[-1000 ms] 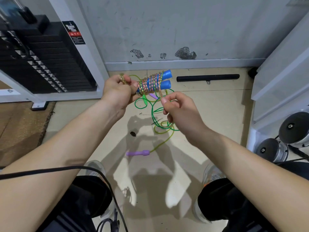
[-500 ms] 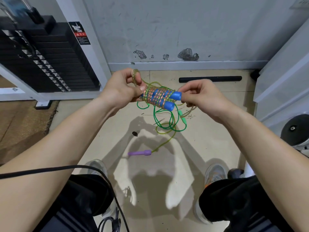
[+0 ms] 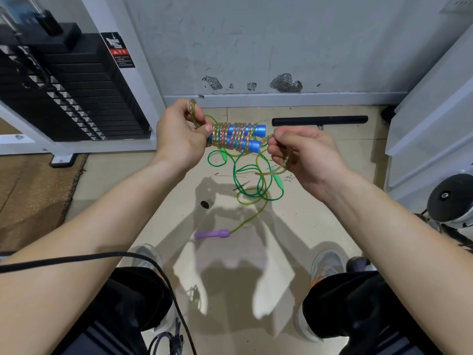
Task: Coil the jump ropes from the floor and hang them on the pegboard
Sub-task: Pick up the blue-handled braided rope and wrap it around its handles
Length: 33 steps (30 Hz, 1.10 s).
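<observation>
Head camera: left hand (image 3: 179,139) clamps the blue-handled jump rope (image 3: 235,137) mid-air so its wraps can't slip, right hand (image 3: 307,155) pinches the loose tail (image 3: 286,160) for tucking, green rope (image 3: 250,185) lies tangled on the floor (image 3: 128,190) below.

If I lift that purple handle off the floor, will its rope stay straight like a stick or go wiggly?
Probably wiggly: the thin cord on the purple handle already lies in loose curves. It would likely drag the green rope along, since their loops overlap. The handle looks round, so a push might roll it.
</observation>
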Available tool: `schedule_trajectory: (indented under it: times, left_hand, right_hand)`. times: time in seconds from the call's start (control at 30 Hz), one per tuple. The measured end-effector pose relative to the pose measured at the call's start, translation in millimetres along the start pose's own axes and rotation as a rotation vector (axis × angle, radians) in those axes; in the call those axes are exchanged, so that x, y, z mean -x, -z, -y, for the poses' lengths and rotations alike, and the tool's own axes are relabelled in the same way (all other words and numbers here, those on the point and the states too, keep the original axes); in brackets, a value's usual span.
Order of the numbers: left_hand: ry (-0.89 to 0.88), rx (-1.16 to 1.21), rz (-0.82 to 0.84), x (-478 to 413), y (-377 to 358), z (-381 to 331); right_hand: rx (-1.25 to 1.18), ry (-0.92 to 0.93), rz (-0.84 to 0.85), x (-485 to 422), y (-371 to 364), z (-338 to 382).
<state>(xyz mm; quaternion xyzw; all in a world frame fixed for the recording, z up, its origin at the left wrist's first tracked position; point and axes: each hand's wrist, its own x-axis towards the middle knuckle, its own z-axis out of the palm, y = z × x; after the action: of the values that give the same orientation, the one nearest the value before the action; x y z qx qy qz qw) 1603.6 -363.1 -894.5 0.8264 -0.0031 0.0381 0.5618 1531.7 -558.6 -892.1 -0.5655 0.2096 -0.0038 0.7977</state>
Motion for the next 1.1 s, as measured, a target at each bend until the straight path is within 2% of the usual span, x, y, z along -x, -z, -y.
schedule_trajectory:
  times: [0.1, 0.27, 0.43, 0.7, 0.8, 1.0, 1.1]
  left_hand:
    - [-0.056, -0.065, 0.005, 1.6, -3.1, 0.0]
    - [-0.276, -0.272, 0.045, 15.1, -8.8, -8.1]
    - [-0.519, -0.385, 0.182, 30.4, -14.5, -5.9]
    - [-0.579, -0.382, 0.335, 42.9, -27.7, 1.8]
    - [-0.574, -0.378, 0.351, 41.8, -26.5, 4.1]
    - [-0.549, -0.358, 0.368, 37.2, -25.8, 6.6]
    - [-0.489, -0.319, 0.385, 37.0, -25.0, 6.3]
  right_hand:
    - [0.111, 0.082, 0.034, 1.4, 0.6, -2.4]
    - [0.503, 0.255, 0.134, 1.2, 0.9, -1.7]
    - [0.639, 0.123, 0.297, 0.7, 4.1, 3.6]
    - [0.600, -0.246, 0.483, 0.7, 10.4, 12.5]
    - [0.452, -0.356, 0.576, -1.4, 14.4, 11.9]
    - [0.178, -0.533, 0.586, -7.1, 14.9, 9.4]
    - [0.084, -0.539, 0.616, -7.9, 16.1, 4.1]
